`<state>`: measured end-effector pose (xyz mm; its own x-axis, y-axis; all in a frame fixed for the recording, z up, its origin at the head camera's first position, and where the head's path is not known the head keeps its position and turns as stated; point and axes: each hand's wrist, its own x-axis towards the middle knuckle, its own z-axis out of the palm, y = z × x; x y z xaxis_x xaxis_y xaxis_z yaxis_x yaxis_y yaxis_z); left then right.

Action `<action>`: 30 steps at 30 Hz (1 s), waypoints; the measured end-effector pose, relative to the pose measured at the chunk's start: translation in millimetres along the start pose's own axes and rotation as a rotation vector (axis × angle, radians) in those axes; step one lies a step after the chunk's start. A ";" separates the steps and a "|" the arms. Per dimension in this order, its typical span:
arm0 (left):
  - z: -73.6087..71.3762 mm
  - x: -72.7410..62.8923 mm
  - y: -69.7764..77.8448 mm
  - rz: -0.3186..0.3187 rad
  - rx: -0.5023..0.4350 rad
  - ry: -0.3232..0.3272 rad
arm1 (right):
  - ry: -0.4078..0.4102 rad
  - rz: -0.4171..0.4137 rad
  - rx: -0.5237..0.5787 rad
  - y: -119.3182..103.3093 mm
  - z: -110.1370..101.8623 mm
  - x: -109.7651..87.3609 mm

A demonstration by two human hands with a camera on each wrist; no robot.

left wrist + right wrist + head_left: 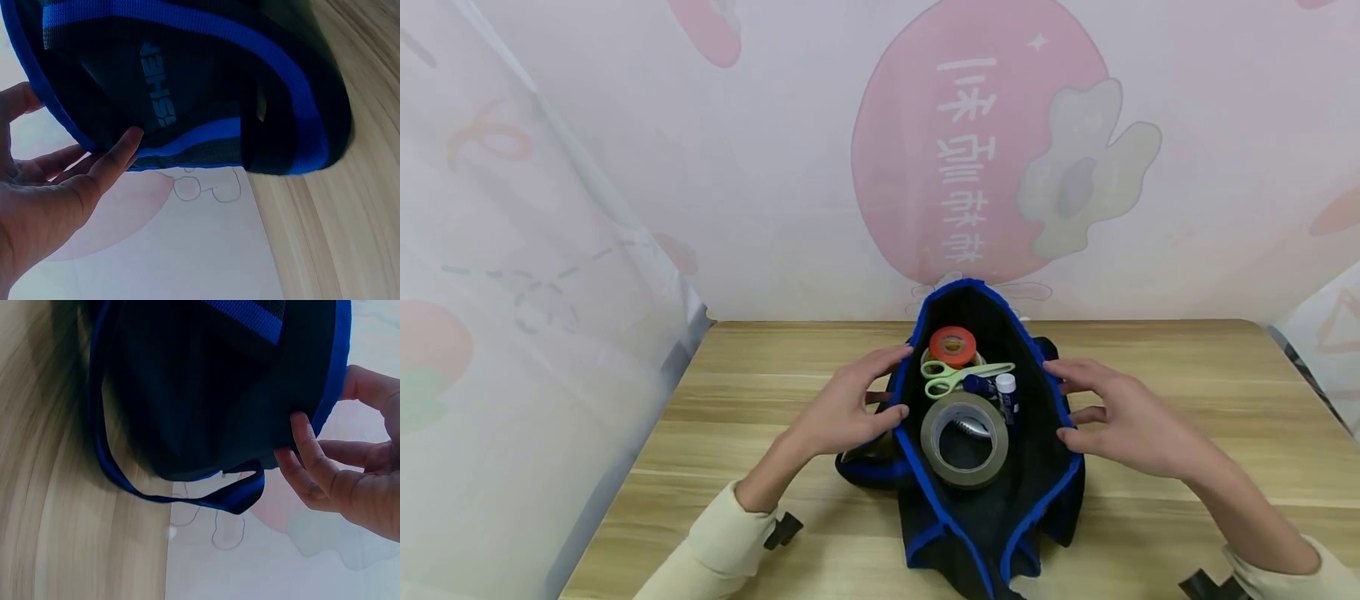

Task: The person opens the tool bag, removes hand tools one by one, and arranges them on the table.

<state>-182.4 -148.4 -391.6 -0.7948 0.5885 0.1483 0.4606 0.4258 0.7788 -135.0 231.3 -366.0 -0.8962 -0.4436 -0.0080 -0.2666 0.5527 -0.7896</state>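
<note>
A black tool bag with blue trim sits on the table with its mouth spread. My left hand holds the left rim, fingers on both sides of the edge; in the left wrist view, one fingertip presses the bag's outer wall. At the opposite rim, my right hand grips the edge in a similar way. Inside lie a brown packing tape roll, light-green scissors, an orange tape roll and a white-capped glue stick. A dark blue cylinder lies beside the glue stick, partly hidden.
The bag stands on a wood-grain table near its back edge. A pale printed curtain hangs behind and at the left. In the right wrist view, a blue-and-black strap loops from the bag's side.
</note>
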 end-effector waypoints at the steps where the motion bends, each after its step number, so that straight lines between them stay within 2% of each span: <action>1: 1.1 0.4 0.2 0.001 -0.002 0.000 | 0.000 -0.002 0.006 -0.5 0.9 0.7; 6: 4.3 0.8 -2.0 -0.006 -0.016 0.005 | 0.016 -0.008 0.002 -1.0 2.2 2.1; 10: 3.1 -2.2 -3.0 -0.008 -0.017 0.017 | 0.057 -0.028 -0.054 -3.2 1.1 1.8; 15: 0.7 -7.1 -3.9 -0.017 -0.019 0.037 | 0.170 -0.127 -0.169 -14.1 2.4 4.1; 20: -1.2 -9.6 -4.4 -0.013 -0.024 0.048 | 0.231 -0.207 -0.197 -30.6 6.4 10.0; 25: -2.2 -10.4 -4.6 -0.012 -0.024 0.044 | 0.210 -0.210 -0.174 -38.3 15.2 22.0; 30: -1.5 -10.0 -5.6 -0.012 -0.015 0.034 | 0.146 -0.163 -0.133 -36.9 24.2 31.4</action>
<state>-177.6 -157.7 -396.6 -0.8133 0.5594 0.1597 0.4452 0.4218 0.7898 -144.8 179.9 -351.9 -0.8764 -0.4339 0.2092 -0.4479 0.5743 -0.6853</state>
